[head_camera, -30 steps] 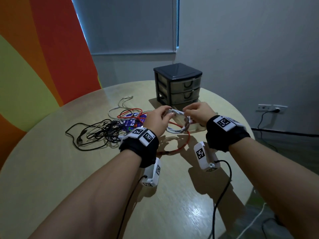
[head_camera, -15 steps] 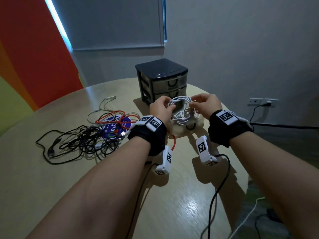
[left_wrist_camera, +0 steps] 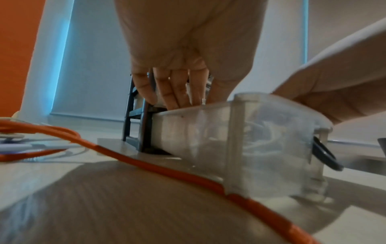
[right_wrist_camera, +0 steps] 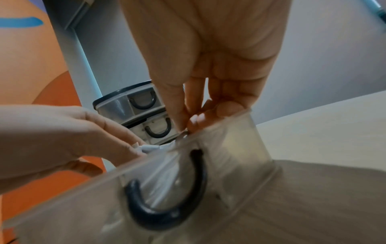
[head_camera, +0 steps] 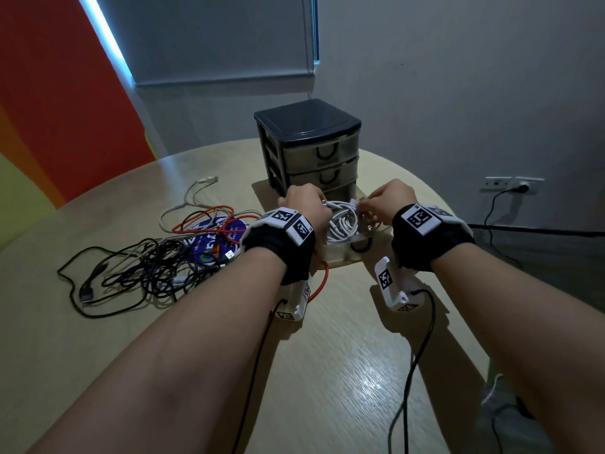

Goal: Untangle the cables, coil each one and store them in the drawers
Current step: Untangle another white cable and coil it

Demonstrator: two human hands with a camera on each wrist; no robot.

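A coiled white cable [head_camera: 342, 221] lies low inside the open clear bottom drawer [head_camera: 340, 258], pulled out of the dark drawer unit [head_camera: 307, 126]. My left hand [head_camera: 304, 204] holds the coil's left side, fingers reaching down into the drawer [left_wrist_camera: 240, 140]. My right hand [head_camera: 386, 201] pinches the cable's right side at the drawer rim; the right wrist view shows that pinch [right_wrist_camera: 198, 118] and a white cable end [right_wrist_camera: 154, 147] by my left fingers. An orange cable [head_camera: 322, 280] runs under my left wrist to the drawer's corner [left_wrist_camera: 146, 165].
A tangle of black cables [head_camera: 140, 270] spreads over the table's left half, with red-orange loops and a purple disc [head_camera: 212, 237] beside it. A loose white cable [head_camera: 193, 198] lies further back. The two upper drawers are closed. The round table's edge curves close on the right.
Both hands carried the white coil forward and down, from just above the table into the open bottom drawer. The view swung left to right, so the tangle now sits further left.
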